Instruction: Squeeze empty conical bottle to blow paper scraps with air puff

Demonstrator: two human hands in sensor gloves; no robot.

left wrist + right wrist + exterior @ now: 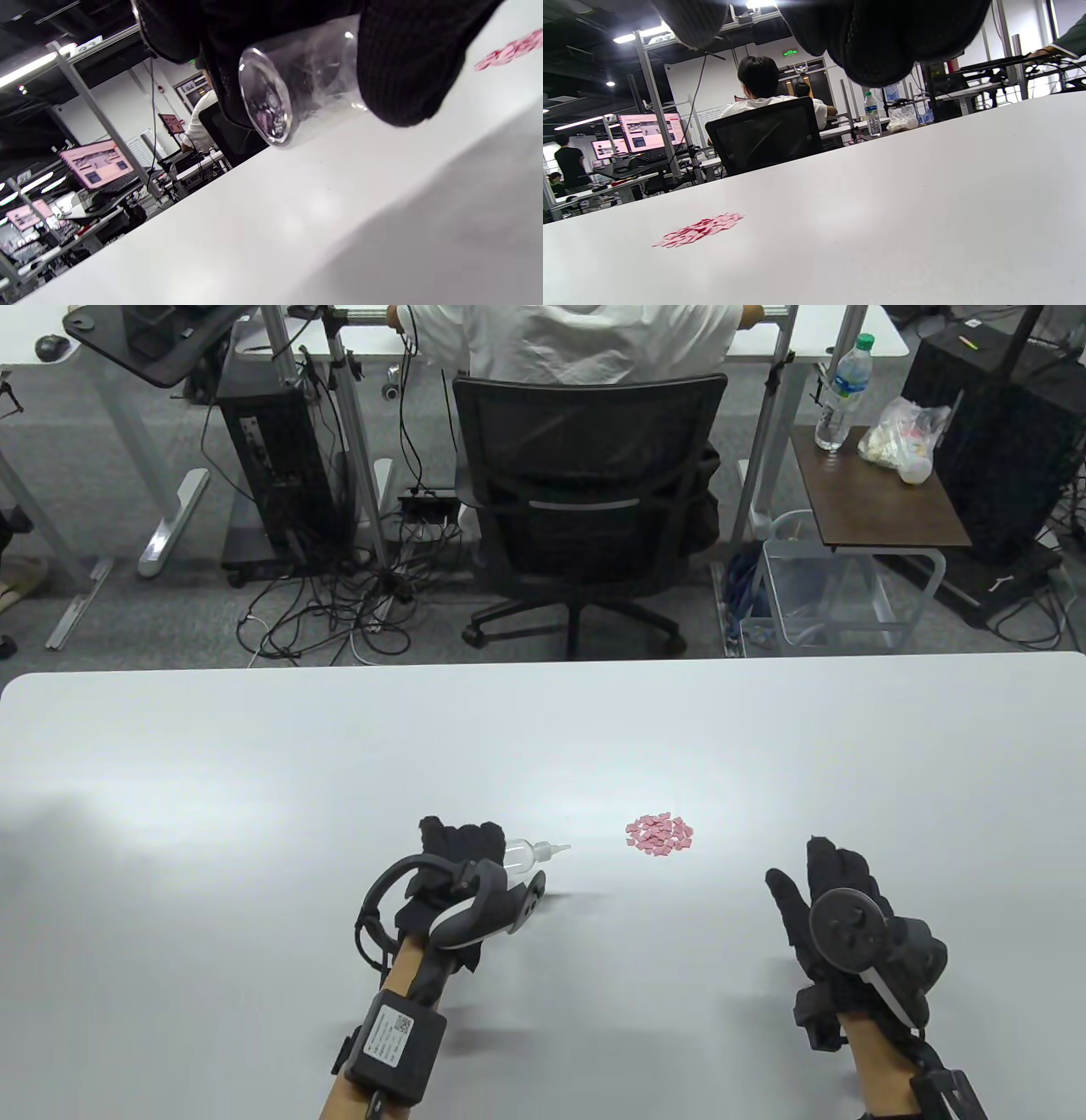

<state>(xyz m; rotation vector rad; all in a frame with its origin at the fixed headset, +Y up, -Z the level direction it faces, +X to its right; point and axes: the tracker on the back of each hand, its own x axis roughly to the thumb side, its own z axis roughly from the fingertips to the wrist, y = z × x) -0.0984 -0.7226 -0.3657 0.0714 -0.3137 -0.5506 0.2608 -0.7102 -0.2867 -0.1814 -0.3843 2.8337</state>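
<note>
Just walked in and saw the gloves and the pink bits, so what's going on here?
A person's left hand grips a clear conical bottle low over the white table, its nozzle aimed toward a small pile of pink paper scraps. The pile looks undisturbed. The right hand rests open nearby, holding nothing.

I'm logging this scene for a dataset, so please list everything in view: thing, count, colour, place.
conical bottle: one, clear, held on its side in the left hand, nozzle toward the scraps
paper scraps: one small pile, pink, on the table between the hands
table: one, white, foreground
office chair: one, black, beyond the table, a seated person in it
water bottle: one, clear, on the brown side table at far right
plastic bag: one, clear, beside that bottle
left hand: black glove, fingers round the bottle
right hand: black glove, fingers relaxed, holding nothing
</note>
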